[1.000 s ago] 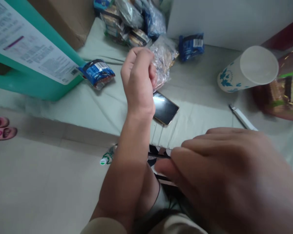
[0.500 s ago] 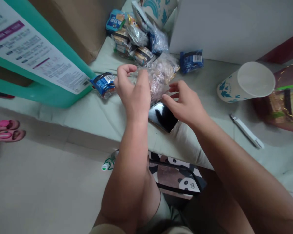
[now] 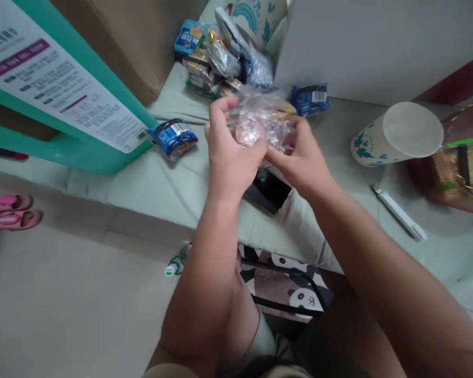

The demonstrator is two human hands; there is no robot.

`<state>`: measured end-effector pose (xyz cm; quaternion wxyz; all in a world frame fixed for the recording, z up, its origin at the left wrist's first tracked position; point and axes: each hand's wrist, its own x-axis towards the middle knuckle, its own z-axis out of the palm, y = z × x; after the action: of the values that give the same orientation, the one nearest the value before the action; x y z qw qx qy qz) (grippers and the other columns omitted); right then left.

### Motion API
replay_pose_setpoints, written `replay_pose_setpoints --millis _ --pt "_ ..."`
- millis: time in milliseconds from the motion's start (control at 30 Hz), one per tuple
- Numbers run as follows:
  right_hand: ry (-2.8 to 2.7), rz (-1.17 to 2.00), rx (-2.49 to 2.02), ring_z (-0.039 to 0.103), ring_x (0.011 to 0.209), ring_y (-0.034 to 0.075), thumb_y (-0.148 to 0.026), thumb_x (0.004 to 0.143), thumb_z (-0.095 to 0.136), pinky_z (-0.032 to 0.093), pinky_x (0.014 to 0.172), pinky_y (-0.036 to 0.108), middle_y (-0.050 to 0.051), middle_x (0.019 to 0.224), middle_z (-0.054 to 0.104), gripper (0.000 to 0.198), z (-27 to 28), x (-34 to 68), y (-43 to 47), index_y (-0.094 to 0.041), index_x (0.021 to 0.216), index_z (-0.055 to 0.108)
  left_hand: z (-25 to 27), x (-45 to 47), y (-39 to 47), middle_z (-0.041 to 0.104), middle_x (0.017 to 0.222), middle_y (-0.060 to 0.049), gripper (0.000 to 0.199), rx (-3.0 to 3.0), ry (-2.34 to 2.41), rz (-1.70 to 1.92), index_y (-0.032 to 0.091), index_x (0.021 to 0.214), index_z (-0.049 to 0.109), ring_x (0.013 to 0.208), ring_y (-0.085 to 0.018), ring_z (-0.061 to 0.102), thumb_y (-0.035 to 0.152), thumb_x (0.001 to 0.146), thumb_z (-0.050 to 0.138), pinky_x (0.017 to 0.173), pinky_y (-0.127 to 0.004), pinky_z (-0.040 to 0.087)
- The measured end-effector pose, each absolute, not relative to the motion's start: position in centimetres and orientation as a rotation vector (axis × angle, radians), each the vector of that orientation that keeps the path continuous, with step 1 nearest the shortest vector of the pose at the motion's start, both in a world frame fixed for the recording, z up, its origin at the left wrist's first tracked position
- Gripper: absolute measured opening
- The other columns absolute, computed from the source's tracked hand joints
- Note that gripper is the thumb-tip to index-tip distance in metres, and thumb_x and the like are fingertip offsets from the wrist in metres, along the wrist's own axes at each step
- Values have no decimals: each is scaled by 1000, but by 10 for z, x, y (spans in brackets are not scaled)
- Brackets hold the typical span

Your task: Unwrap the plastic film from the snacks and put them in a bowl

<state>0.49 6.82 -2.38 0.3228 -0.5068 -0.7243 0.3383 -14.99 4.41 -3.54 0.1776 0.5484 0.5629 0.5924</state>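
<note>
Between my two hands is a clear plastic bag (image 3: 262,118) with pinkish and yellowish contents that I cannot make out. My left hand (image 3: 234,149) grips its left side, thumb across the front. From the right, my right hand (image 3: 299,152) closes on the same bag, its thumb near the left one. Just below my hands a dark smartphone (image 3: 270,191) lies on the pale cloth. Left of my left hand rests a blue snack packet (image 3: 173,137). Another blue packet (image 3: 309,100) lies beyond my right hand. Several wrapped snacks (image 3: 223,55) are heaped behind the bag.
A paper cup (image 3: 396,134) leans at the right, near a white utility knife (image 3: 399,212) and a reddish bowl (image 3: 421,178) with packaged snacks. A large green container (image 3: 114,126) stands left, before a cardboard box (image 3: 122,47). Below the edge is a panda-print bag (image 3: 276,281).
My left hand has shifted right and my right hand has closed in, so both now grip the plastic bag. The bag has moved slightly right, uncovering more of the left blue packet.
</note>
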Motion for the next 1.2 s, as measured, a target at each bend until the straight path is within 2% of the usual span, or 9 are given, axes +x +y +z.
replay_pose_setpoints --millis 100,233,367,500,700,867,967,1100,1200 --pt "-1835 883 -1223 66 115 26 -49 88 68 59 93 44 10 132 59 68 -14 32 45 -30 144 36 -19 -133 40 46 144 -7 71 1545 1477 1622 36 134 40 141 -31 48 32 80 85 105 -45 54" --pt "-1707 837 -1166 63 122 29 -57 86 70 56 99 48 9 136 55 66 -8 73 12 -34 140 40 -9 -96 32 56 133 -8 70 1468 1171 1346 36 145 36 127 -28 60 31 88 77 100 -46 57" --pt "-1536 823 -1204 63 118 28 -59 80 77 57 96 45 8 130 57 65 -22 109 -11 -34 132 45 -14 -65 22 62 123 -4 73 1409 966 1130 40 148 38 111 -24 68 23 86 74 96 -45 60" --pt "-1395 893 -1222 64 112 25 -52 79 77 56 94 42 8 122 59 63 -40 133 -18 -30 127 43 -14 -44 19 63 130 -3 69 1474 964 989 38 143 46 106 -20 69 15 83 71 96 -40 60" --pt "-1300 917 -1351 63 105 22 -47 81 72 55 88 38 8 116 57 64 -41 156 -11 -28 130 37 -14 -16 28 65 137 -5 43 1647 953 915 29 130 60 119 -23 66 19 88 65 98 -35 59" --pt "-1267 924 -1402 62 102 20 -48 84 67 54 86 35 7 116 56 57 -40 170 -4 -27 129 37 -22 3 35 64 138 -10 25 1740 976 940 27 118 71 135 -28 58 32 95 63 107 -41 54" --pt "-1237 893 -1414 61 97 19 -46 84 66 54 87 35 7 112 58 52 -40 178 -1 -26 125 40 -25 9 36 60 145 -11 28 1742 913 925 28 121 73 145 -28 51 30 94 64 117 -45 47" --pt "-1210 844 -1405 60 96 19 -40 83 65 53 86 33 6 111 59 45 -39 186 0 -25 119 43 -24 12 35 46 160 -8 46 1757 869 801 33 126 73 151 -34 43 31 81 79 116 -49 49" --pt "-1242 831 -1447 60 92 18 -39 86 60 52 81 32 6 110 59 38 -32 192 -3 -24 117 45 -24 13 35 47 158 -9 42 1771 916 794 32 122 76 149 -34 46 30 80 80 114 -50 51"
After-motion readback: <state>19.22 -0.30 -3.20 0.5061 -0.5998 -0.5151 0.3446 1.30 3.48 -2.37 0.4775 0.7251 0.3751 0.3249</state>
